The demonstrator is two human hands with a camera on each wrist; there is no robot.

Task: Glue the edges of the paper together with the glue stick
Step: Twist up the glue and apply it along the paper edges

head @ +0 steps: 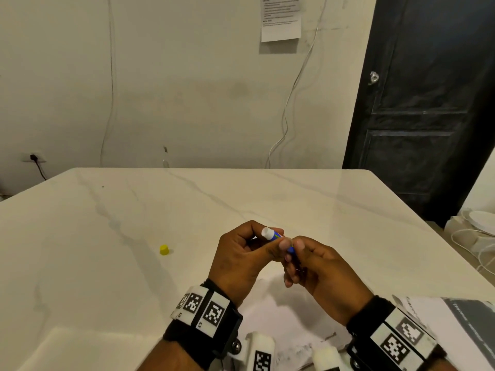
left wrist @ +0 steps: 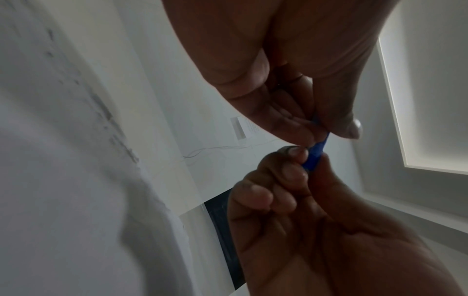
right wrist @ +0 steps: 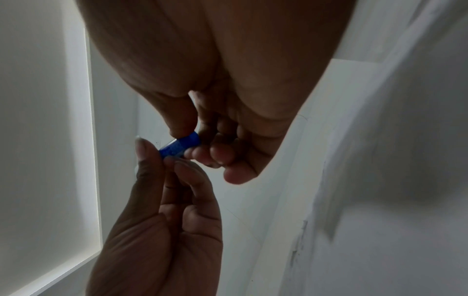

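- Gripping the small blue glue stick (head: 281,241) with its white tip exposed, my left hand (head: 241,259) and right hand (head: 321,271) both pinch it above the pale marble desk (head: 107,223)
- Yellow cap (head: 164,249) lies on the desk, left of my hands
- White paper (head: 289,322) lies beneath my wrists

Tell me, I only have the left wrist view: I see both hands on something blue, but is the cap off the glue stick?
Observer: Yes. In the head view the glue stick shows a bare white tip, and a yellow cap sits on the table off to the left.
Operator: Where is the paper?
Observer: The paper lies flat on the table below the wrists, nearer the person.
Operator: Which hand has the tip end?
Observer: The left hand holds the tip end; the right hand pinches the base.
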